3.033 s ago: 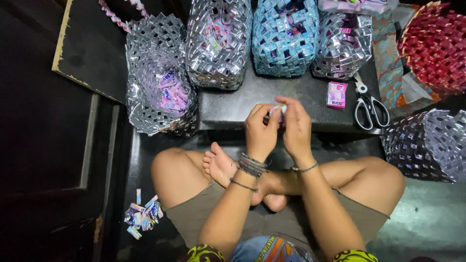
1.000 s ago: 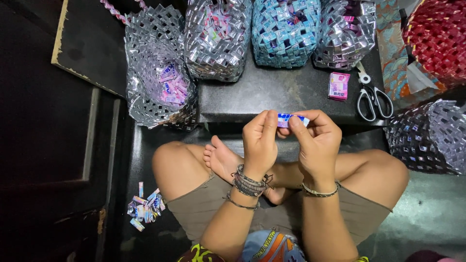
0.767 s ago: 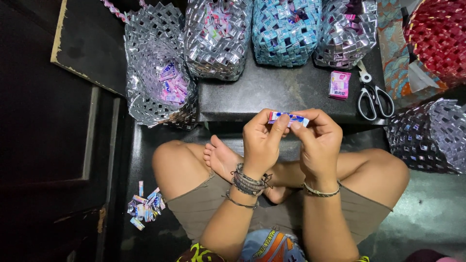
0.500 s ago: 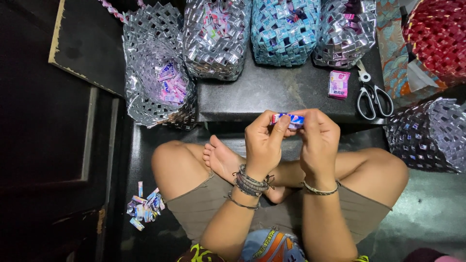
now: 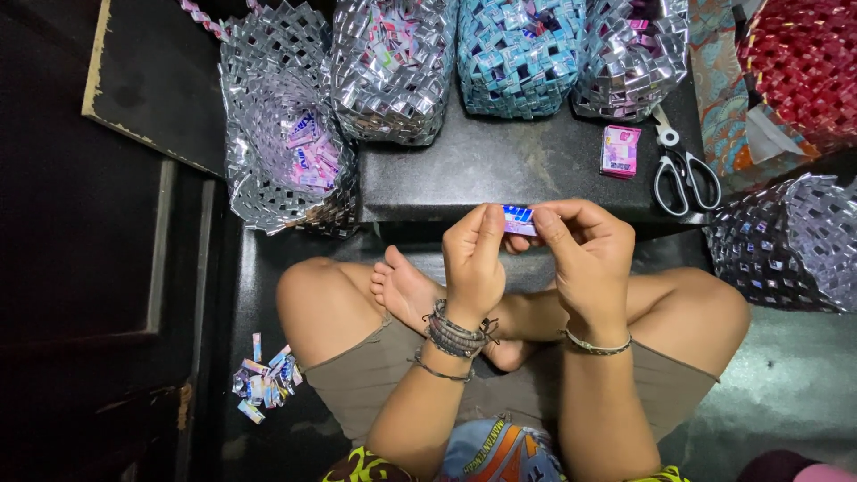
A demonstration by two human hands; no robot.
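Pinching folded wrapper strip (image 5: pixel 519 219) between both grips: I see left hand (image 5: pixel 474 263) and right hand (image 5: pixel 585 259) closed on it, above dark surface (image 5: pixel 500 170) edge; scissors (image 5: pixel 680 174) near.

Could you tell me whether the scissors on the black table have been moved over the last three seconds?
No. The scissors lie beside the pink packet as before; only the camera shifted.

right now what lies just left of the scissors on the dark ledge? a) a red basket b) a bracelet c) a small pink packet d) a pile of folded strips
c: the small pink packet lies flat on the dark ledge, just left of the scissors.
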